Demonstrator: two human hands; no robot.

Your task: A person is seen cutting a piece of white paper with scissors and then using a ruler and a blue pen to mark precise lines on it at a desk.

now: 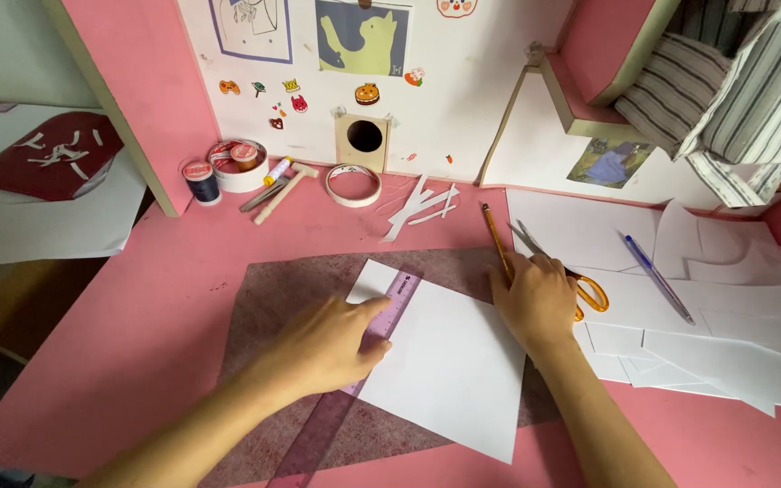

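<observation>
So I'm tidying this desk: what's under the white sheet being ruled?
A mottled reddish-brown mat lies under the white sheet, showing on all sides. Whatever lies beneath the sheet's middle is covered. A purple ruler lies on top.

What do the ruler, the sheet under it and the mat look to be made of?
Ruler: seemingly clear purple-tinted plastic; the white sheet shows through it. Sheet: thin matt white paper by the look, flat with crisp cut edges. Mat: probably felt or a similar fuzzy fabric, mottled brownish grey with no shine. The left hand presses the ruler down.
</observation>
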